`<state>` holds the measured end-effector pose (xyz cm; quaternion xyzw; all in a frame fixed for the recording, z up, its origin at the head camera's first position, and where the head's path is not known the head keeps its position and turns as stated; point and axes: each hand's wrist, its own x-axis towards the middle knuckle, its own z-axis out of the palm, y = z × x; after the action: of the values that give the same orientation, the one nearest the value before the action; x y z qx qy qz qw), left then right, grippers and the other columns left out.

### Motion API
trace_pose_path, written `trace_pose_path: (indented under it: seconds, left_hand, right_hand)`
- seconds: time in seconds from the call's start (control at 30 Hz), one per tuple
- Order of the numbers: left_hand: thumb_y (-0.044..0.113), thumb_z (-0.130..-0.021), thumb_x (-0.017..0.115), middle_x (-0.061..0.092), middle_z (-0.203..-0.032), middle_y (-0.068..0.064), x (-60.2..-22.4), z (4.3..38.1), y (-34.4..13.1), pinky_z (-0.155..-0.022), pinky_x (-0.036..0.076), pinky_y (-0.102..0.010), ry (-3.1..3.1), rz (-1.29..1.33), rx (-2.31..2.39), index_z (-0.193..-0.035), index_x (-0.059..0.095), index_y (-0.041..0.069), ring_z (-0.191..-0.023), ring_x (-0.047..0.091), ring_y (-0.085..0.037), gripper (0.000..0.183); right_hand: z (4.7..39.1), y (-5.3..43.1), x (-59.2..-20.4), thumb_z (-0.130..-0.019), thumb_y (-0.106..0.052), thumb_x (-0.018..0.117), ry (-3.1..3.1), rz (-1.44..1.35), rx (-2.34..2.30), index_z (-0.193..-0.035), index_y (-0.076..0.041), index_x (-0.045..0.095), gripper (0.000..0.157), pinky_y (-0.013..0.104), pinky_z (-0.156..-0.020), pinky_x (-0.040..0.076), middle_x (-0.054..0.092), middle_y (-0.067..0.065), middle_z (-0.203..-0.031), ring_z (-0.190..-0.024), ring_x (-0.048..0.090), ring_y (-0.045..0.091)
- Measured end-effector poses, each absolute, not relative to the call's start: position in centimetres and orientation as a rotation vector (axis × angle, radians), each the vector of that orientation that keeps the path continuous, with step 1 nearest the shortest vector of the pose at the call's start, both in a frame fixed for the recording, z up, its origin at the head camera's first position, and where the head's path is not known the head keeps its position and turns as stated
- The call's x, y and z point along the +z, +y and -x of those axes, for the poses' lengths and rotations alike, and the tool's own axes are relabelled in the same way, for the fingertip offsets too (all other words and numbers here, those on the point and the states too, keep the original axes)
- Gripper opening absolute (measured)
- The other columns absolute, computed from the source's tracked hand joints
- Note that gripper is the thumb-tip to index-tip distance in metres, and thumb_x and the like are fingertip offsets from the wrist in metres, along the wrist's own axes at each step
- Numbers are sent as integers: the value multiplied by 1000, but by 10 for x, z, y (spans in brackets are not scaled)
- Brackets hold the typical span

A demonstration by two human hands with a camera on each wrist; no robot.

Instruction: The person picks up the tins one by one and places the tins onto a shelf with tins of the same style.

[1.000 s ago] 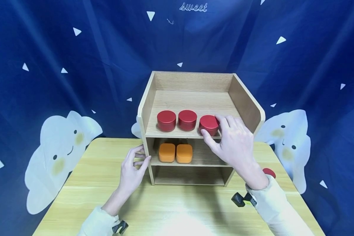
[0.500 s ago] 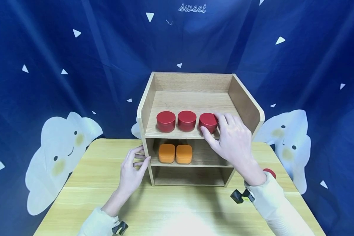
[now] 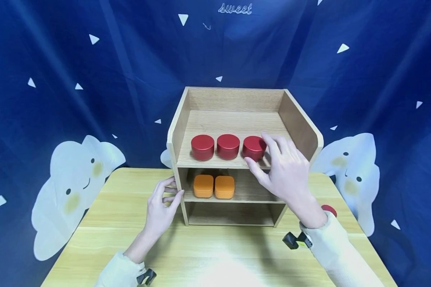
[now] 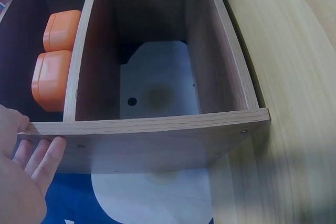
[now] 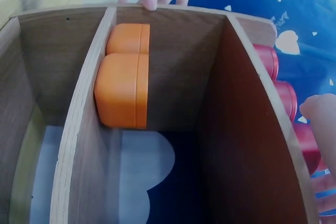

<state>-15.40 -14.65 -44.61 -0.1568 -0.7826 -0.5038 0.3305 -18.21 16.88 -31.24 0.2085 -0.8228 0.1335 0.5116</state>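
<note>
Three round red tins stand in a row along the front of the wooden shelf unit's (image 3: pixel 237 121) top board: a left tin (image 3: pixel 202 147), a middle tin (image 3: pixel 228 146) and a right tin (image 3: pixel 253 148). My right hand (image 3: pixel 287 169) is around the right tin, thumb at its front and fingers spread at its far right side; whether they touch is unclear. My left hand (image 3: pixel 161 207) holds the unit's left side panel, thumb on the front edge (image 4: pixel 152 124) and fingers against the outer face. Two orange square tins (image 3: pixel 203 186) sit side by side on the middle shelf.
Another red lid or tin (image 3: pixel 329 209) shows partly behind the right sleeve on the wooden table (image 3: pixel 122 199). The lowest compartment (image 3: pixel 230 214) has an open front. A blue curtain (image 3: pixel 129 59) with white clouds hangs behind the unit.
The right tin has shifted slightly back, level with the other two. My right hand's fingers have spread wider around it. The left hand has stayed in place.
</note>
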Motion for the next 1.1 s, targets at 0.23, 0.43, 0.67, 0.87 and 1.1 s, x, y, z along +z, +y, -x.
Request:
trace_pose_path:
  seconds: [0.23, 0.43, 0.67, 0.87, 1.1]
  left_hand:
    - [-10, -89, 77, 69, -109, -16, -445, 154, -147, -72, 67, -16, -2042, 412, -1310, -129, 64, -3, -92, 66, 0, 42]
    - [-9, -90, 77, 69, -109, -17, -444, 153, -148, -71, 68, -17, -2034, 414, -1312, -128, 64, -3, -91, 67, -5, 41]
    - [-9, -89, 77, 70, -110, -17, -445, 152, -148, -71, 68, -18, -2036, 413, -1317, -129, 64, -3, -91, 67, -5, 42]
    - [-8, -90, 77, 70, -111, -17, -446, 153, -148, -72, 68, -18, -2041, 428, -1310, -130, 63, -3, -91, 68, -9, 42]
    - [-8, -90, 77, 70, -111, -17, -445, 154, -148, -71, 68, -19, -2045, 425, -1321, -129, 64, -3, -91, 67, -7, 42]
  right_hand:
    - [166, 169, -311, -89, -54, 71, -1889, -539, 291, -129, -5, 71, 63, 47, -57, 55, 72, 16, -102, -82, 65, 38]
    - [150, 171, -314, -94, -62, 65, -1826, -550, 302, -127, -4, 73, 67, 44, -49, 50, 74, 16, -102, -78, 64, 36]
    - [135, 176, -324, -96, -63, 62, -1783, -540, 337, -122, -4, 75, 66, 42, -42, 44, 75, 15, -99, -76, 66, 35]
    - [123, 180, -333, -97, -62, 62, -1749, -529, 371, -116, -3, 77, 64, 43, -42, 43, 75, 14, -95, -75, 68, 34]
    - [114, 194, -347, -96, -60, 63, -1702, -457, 397, -108, -1, 78, 62, 43, -40, 40, 74, 17, -86, -70, 67, 36]
